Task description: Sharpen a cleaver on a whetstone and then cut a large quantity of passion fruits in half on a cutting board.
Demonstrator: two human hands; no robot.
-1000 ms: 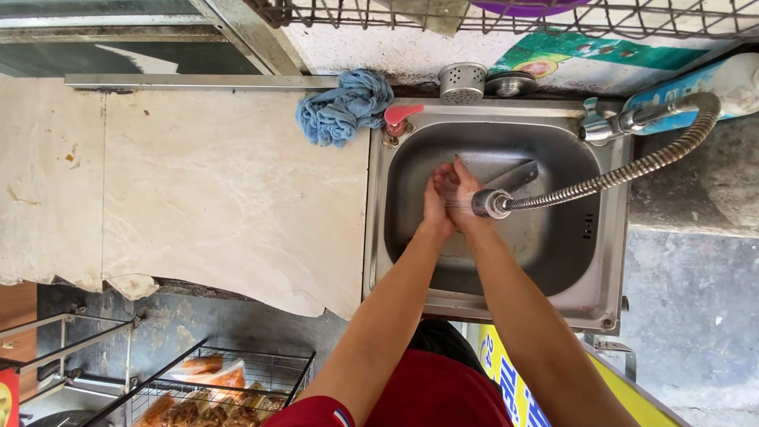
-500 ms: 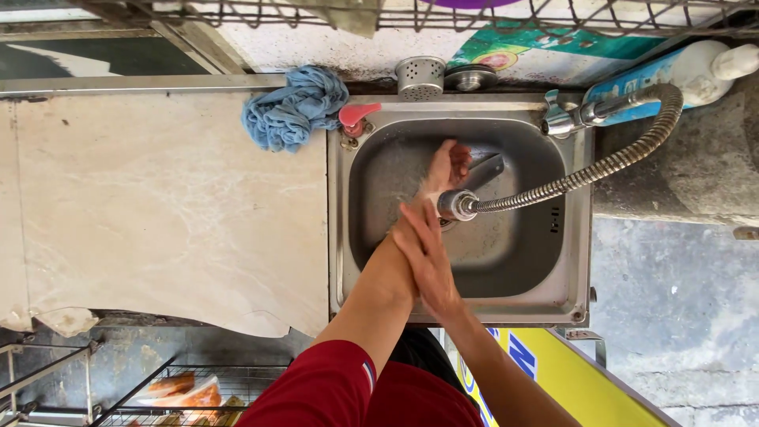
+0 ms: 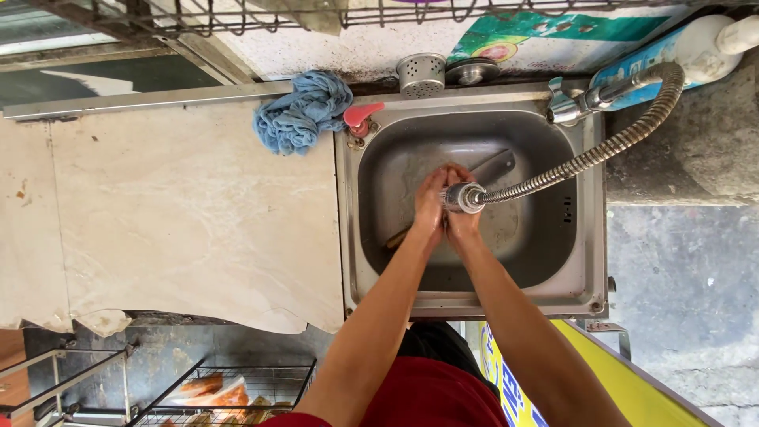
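Starting at the left there's a pale marble-look countertop [image 3: 174,213], and under its front edge a wire rack [image 3: 229,391] with some orange-ish stuff in it (too blurry to tell what). At the back of the counter sits a crumpled blue cloth [image 3: 300,120], just beside a small red knob [image 3: 360,115] on the rim of the square stainless steel sink [image 3: 589,261]. Over the basin the left hand [image 3: 429,207] and right hand [image 3: 462,225] are pressed palm to palm, fingers straight, holding nothing, right under the nozzle [image 3: 458,198] of the coiled metal flexible faucet hose [image 3: 601,150]. A perforated metal strainer cup [image 3: 420,74] sits behind the sink. Something dark and long lies in the basin behind the hands.
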